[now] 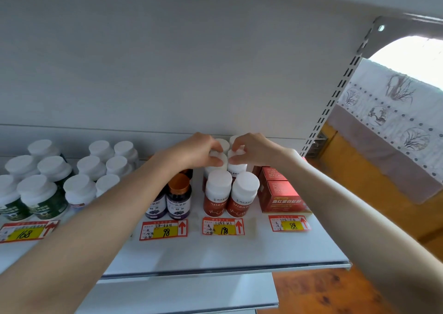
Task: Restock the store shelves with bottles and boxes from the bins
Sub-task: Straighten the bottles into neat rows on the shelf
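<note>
Red-labelled bottles with white caps stand in two short rows on the white shelf [239,249]. The front pair [218,193] sits behind the 198 price tag. My left hand [199,151] grips the white cap of the left bottle [219,159] in the second row. My right hand [251,149] grips the cap of the right bottle [236,161] beside it. More white caps show behind my fingers, against the back panel.
Dark purple bottles with copper caps [178,198] stand left of the red ones. Green and white bottles [43,193] fill the shelf's left. Red boxes [280,193] stand at the right, near the slotted upright [335,93]. Price tags line the front. A lower shelf [191,294] juts out below.
</note>
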{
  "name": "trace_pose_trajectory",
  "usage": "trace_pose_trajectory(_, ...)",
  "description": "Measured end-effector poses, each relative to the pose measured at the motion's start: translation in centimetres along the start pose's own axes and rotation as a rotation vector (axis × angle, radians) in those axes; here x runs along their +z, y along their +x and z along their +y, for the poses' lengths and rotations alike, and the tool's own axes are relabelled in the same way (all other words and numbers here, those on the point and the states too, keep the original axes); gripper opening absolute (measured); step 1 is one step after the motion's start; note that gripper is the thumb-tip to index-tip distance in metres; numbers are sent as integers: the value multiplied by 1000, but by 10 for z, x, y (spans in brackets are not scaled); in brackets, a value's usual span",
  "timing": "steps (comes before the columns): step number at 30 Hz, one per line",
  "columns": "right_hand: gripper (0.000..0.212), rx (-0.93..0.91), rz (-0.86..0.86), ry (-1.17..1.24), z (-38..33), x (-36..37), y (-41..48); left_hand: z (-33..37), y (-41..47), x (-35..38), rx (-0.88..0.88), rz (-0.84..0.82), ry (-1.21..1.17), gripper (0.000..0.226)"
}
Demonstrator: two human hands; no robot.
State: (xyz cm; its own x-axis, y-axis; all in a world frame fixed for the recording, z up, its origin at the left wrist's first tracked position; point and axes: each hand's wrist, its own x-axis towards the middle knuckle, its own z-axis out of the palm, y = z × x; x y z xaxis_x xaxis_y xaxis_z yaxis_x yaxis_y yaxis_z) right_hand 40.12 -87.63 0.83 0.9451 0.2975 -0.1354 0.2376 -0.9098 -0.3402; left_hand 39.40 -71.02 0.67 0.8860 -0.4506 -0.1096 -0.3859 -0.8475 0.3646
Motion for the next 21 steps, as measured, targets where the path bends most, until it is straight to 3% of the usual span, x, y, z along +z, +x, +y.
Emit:
trace_pose_trajectory(15, 40, -3, 23, 41, 13, 4, -10, -5, 4, 6, 50, 12, -15, 47)
trace_pose_trajectory(21, 23, 0, -14, 32, 15, -2, -1, -10, 4, 6, 35, 17, -19, 43)
